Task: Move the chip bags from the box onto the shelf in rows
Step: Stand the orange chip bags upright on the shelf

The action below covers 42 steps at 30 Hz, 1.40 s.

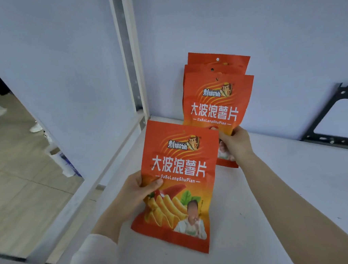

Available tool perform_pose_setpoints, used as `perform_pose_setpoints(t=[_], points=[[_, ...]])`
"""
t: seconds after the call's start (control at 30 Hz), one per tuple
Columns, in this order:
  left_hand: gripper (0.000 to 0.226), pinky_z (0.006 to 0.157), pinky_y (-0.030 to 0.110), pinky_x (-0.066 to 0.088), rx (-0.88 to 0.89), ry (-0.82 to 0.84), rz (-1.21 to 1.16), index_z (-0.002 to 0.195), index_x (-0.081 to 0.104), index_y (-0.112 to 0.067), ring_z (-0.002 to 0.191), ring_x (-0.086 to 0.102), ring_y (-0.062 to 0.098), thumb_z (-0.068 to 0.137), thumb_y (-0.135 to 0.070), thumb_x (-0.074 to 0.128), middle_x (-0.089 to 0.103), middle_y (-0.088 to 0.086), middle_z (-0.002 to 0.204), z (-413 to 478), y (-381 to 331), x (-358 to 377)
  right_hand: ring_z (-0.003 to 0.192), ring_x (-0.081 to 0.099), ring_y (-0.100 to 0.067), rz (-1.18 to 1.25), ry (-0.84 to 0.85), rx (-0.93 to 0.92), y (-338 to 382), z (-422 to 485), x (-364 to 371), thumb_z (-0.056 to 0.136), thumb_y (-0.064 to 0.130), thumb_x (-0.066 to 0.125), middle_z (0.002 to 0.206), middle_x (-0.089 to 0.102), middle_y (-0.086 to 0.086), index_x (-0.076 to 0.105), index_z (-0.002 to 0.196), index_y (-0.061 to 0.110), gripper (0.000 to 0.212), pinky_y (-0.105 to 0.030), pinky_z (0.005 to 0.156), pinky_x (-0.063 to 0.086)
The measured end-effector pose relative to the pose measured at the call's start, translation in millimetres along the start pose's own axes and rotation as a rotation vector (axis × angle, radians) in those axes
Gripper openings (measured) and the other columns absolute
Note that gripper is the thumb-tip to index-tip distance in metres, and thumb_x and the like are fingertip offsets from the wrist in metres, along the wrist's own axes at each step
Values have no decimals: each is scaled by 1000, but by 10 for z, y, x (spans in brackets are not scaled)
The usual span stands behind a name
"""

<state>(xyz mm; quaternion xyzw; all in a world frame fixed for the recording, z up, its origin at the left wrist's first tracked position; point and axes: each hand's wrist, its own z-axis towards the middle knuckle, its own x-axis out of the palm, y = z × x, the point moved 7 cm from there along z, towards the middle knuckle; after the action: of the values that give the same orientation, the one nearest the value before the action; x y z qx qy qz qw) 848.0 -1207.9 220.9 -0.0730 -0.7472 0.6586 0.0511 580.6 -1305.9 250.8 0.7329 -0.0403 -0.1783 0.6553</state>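
Centrally in the frame, an orange chip bag (180, 172) with white Chinese lettering and a picture of ridged chips is held upright and slightly tilted. Its lower edge is near the bottom of the frame, above the white shelf (297, 195). The left hand (140, 187) grips this bag at its left edge, about halfway up, with the thumb pressed across the printed front and the other fingers hidden behind.

Just above and to the right, three more bags of the same kind stand in a stack, one behind the other. The front bag (218, 106) shows its full label. Only the top strip of the middle bag (234, 68) shows above it, and the top of the rear bag (203, 57), with its hang hole, is higher still. The stack leans back toward the pale wall (243, 24), and its bottom corner meets the shelf. The held bag overlaps the stack's lower left corner.

The right hand (234, 143) reaches in from the lower right and grasps the front bag low on its right side, thumb on the face.

A white upright post (130, 52) rises at the shelf's back left corner. A black metal bracket (337, 124) lies against the wall at the right edge. A white sleeve (91, 259) covers the left forearm at the bottom. Tiled floor (18, 184) fills the left side.
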Motion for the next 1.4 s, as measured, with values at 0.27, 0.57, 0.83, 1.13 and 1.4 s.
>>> perform_pose_setpoints(t=[0.27,0.57,0.83,1.13,1.4], points=[[84,87,38,53,-42,-59,19,111,62,-22,98,67,19,44,-68,78,71,0,105,42,46,-7,86,64,-19,-37,-122,-85,-50,239,-16,65,37,82,100,66,-1,51,112,15,60,-35,79,53],[44,89,44,52,-81,-98,14,109,61,-22,94,68,18,68,-38,68,72,-2,101,120,50,11,106,57,-27,-125,-258,-129,-116,344,60,62,38,83,118,57,-8,39,121,7,80,-34,84,46],[35,81,30,56,-49,-93,15,107,61,-23,92,69,15,72,-30,64,72,-6,99,202,15,28,121,42,-26,-306,-273,-231,-20,459,16,57,48,83,132,48,-6,18,145,14,114,-46,96,41],[55,78,23,56,-10,-61,25,107,62,-26,93,68,12,62,-57,74,72,-8,100,245,-52,58,112,51,-28,-274,-268,-244,-10,514,-67,52,65,73,122,56,-3,23,138,16,110,-49,92,46],[70,85,36,55,-30,-61,29,114,59,-25,96,68,16,58,-63,73,71,-5,104,244,6,40,105,59,-19,-230,-252,-290,51,563,-87,58,44,83,117,60,0,37,125,17,86,-45,89,50]])
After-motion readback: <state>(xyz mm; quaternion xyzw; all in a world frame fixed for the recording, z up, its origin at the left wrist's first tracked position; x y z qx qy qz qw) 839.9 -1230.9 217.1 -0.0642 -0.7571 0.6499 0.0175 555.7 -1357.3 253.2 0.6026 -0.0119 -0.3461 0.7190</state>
